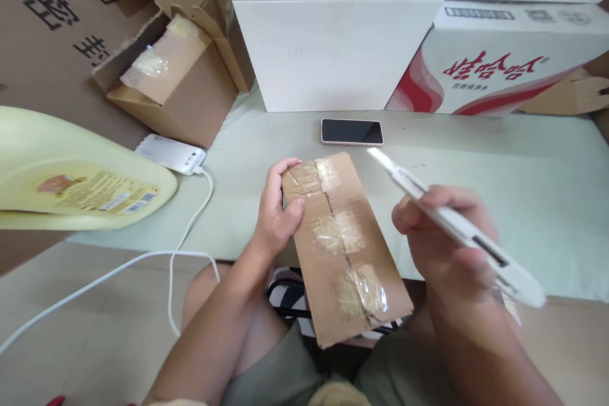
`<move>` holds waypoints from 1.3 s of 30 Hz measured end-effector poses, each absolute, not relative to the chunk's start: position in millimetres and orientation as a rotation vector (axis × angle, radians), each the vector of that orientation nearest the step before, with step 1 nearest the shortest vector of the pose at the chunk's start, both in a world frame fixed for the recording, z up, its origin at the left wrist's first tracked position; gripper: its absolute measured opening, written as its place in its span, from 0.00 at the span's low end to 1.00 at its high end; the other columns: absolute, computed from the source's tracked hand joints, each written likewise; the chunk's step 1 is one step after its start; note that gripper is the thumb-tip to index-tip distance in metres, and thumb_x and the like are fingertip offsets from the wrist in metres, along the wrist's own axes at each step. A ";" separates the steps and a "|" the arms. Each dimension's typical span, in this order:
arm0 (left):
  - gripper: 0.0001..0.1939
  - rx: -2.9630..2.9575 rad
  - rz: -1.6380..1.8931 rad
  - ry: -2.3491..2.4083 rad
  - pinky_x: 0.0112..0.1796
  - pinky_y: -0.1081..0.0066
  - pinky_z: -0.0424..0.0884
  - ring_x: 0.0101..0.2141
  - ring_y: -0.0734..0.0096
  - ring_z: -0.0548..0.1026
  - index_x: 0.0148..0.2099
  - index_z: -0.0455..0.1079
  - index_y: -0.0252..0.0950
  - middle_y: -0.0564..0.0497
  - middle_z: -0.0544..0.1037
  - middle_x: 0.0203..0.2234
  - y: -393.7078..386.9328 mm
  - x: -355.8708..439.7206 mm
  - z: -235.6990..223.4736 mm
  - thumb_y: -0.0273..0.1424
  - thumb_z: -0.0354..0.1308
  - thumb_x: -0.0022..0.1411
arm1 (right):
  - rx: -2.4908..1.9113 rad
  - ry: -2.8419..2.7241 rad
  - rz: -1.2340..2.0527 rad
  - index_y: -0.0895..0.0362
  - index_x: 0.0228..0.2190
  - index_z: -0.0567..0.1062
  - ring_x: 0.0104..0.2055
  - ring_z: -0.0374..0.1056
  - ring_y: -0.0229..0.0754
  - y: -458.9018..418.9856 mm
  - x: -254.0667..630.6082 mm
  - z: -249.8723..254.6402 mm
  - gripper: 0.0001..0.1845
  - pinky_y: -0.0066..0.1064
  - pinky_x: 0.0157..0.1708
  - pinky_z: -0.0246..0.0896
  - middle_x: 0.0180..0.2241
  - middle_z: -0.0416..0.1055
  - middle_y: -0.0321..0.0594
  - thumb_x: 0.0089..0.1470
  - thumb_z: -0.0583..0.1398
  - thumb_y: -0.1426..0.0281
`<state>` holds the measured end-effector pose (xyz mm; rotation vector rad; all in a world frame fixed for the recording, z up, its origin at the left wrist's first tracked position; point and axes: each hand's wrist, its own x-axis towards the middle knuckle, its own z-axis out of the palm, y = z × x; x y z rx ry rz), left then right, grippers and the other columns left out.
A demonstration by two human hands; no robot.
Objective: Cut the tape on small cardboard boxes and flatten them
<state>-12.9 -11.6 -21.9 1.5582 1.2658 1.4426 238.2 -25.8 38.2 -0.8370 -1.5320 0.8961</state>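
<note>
My left hand [280, 212] grips the upper left edge of a cardboard box [311, 254], thumb on its top face. The box is tilted over my lap, with patches of clear tape [339, 231] across the seam that runs down its middle. In my right hand [451, 241] is a white utility knife [445, 216], held to the right of the box and apart from it. Its narrow end points up and left, toward a dark-screened phone [352, 132] lying on the table. Slight blur covers the knife and right hand.
Along the back of the pale green table [533, 203] stand white cartons [333, 51]. At left are an open cardboard box [190, 89], a white power bank [171, 152] with a cable [204, 203], and a large yellow bottle [85, 171] jutting in close.
</note>
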 end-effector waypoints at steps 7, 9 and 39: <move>0.35 1.547 1.382 1.206 0.59 0.52 0.71 0.55 0.50 0.74 0.62 0.64 0.41 0.41 0.74 0.57 -14.2 -8.7 -16.4 0.57 0.59 0.63 | -1.056 -1.944 0.640 0.49 0.53 0.71 0.26 0.73 0.38 -42.9 220.7 58.6 0.15 0.30 0.26 0.68 0.33 0.79 0.35 0.65 0.60 0.63; 0.34 1.555 1.361 1.196 0.59 0.52 0.71 0.56 0.50 0.74 0.62 0.64 0.42 0.41 0.75 0.57 -14.9 -7.7 -16.3 0.57 0.59 0.63 | -1.115 -2.028 0.542 0.50 0.49 0.71 0.26 0.74 0.37 -41.7 218.2 62.9 0.11 0.28 0.27 0.68 0.32 0.80 0.35 0.66 0.59 0.65; 0.30 1.517 1.349 1.182 0.59 0.50 0.70 0.56 0.49 0.73 0.61 0.65 0.44 0.43 0.74 0.57 -17.0 -1.4 -14.6 0.56 0.56 0.65 | -1.034 -2.087 0.243 0.54 0.35 0.73 0.16 0.57 0.32 -40.8 208.4 67.3 0.05 0.24 0.18 0.56 0.18 0.67 0.29 0.57 0.56 0.72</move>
